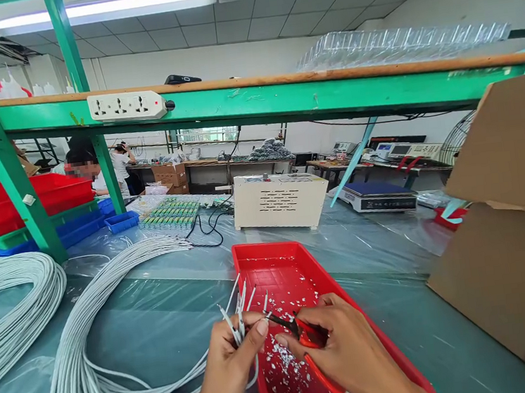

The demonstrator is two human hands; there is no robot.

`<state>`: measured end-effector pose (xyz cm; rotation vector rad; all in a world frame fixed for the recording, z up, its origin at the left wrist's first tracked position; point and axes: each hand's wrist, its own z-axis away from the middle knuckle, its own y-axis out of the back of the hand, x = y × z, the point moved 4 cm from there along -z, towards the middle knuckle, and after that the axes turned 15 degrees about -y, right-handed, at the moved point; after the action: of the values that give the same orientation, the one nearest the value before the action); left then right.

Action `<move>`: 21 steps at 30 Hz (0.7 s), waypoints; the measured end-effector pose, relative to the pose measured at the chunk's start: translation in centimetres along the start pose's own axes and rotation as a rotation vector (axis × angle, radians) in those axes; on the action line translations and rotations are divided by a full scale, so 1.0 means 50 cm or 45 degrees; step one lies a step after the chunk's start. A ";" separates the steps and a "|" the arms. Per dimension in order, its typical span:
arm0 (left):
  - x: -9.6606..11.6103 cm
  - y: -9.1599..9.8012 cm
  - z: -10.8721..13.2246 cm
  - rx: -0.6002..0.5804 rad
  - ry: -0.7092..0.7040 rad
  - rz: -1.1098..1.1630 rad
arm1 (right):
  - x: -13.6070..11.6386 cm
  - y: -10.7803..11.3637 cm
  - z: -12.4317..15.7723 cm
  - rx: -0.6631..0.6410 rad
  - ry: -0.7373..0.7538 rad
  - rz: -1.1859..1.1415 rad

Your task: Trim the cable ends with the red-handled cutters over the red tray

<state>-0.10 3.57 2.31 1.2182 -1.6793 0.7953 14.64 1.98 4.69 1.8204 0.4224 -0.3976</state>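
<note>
Between thumb and fingers, my left hand (237, 359) pinches several white cables (234, 327), their ends fanned upward. My right hand (342, 340) is wrapped round a pair of pliers or cutters (318, 368) with red handles and dark jaws. The tool's tip is close to a cable end at my left fingertips; whether its jaws grip it I cannot tell. Under both hands lies a red tray (238, 257) strewn with small white scraps (283, 363). A large bundle of white cable (78, 353) curves across the table from the left toward my left hand.
Another cable coil (45, 299) lies at far left, near stacked trays (65, 189). Behind stand a beige box (282, 200), green boards (171, 213) and a scale (377, 197). Cardboard (505, 268) borders the right. A green shelf beam (241, 100) spans overhead; people work behind.
</note>
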 end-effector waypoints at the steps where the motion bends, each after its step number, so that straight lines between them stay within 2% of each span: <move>1: 0.003 -0.001 0.000 -0.009 -0.013 -0.001 | 0.000 -0.001 0.001 -0.008 0.001 -0.006; 5: 0.012 -0.004 -0.001 -0.004 -0.061 -0.013 | 0.002 -0.005 0.001 -0.025 -0.012 -0.004; 13: 0.024 -0.001 -0.002 -0.097 -0.107 -0.107 | 0.002 0.002 0.001 -0.046 0.032 0.034; 19: 0.022 0.003 -0.003 -0.142 -0.044 -0.126 | 0.001 0.009 0.005 -0.021 0.058 0.105; 21: 0.013 0.006 -0.003 -0.109 -0.036 -0.105 | -0.001 0.011 0.007 -0.001 0.071 0.118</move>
<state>-0.42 3.54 2.97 1.2362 -1.6577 0.6524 14.81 1.48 5.06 1.8458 0.3747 -0.2835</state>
